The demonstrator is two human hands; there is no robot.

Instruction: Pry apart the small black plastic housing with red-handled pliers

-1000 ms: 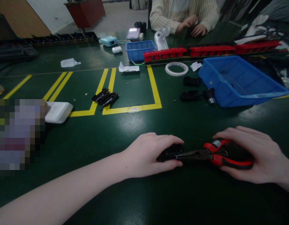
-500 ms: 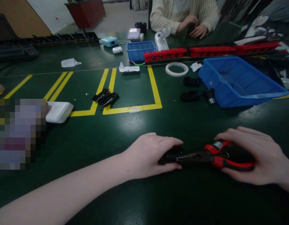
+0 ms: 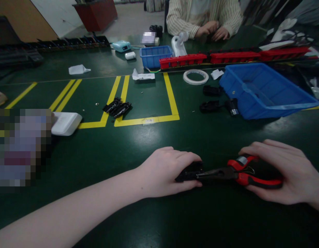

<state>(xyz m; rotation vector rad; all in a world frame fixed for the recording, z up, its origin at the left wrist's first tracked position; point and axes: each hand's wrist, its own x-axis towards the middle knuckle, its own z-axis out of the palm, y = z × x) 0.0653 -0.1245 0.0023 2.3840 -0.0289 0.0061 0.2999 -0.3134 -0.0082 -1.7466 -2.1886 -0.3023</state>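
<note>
My left hand (image 3: 172, 172) is closed around a small black plastic part (image 3: 187, 173) on the dark green table, thumb and fingers on either side of it. In my right hand (image 3: 286, 172) are needle-nose pliers (image 3: 230, 172) with red and black handles. Their jaws point left, and the tips touch or reach into the right end of the black part; which of the two I cannot tell. A small wire spring shows between the handles. Fingers partly hide the black part.
Right of centre stands a large blue bin (image 3: 268, 93), with black plastic pieces (image 3: 211, 106) beside it. A tape roll (image 3: 196, 76) lies further back. More black parts (image 3: 118, 107) rest on yellow floor-style tape lines. At left is a white case (image 3: 66, 123). A co-worker's hands (image 3: 213, 31) are across the table.
The plier tips have shifted very slightly to the right, along with the whole view. Both hands keep the same hold.
</note>
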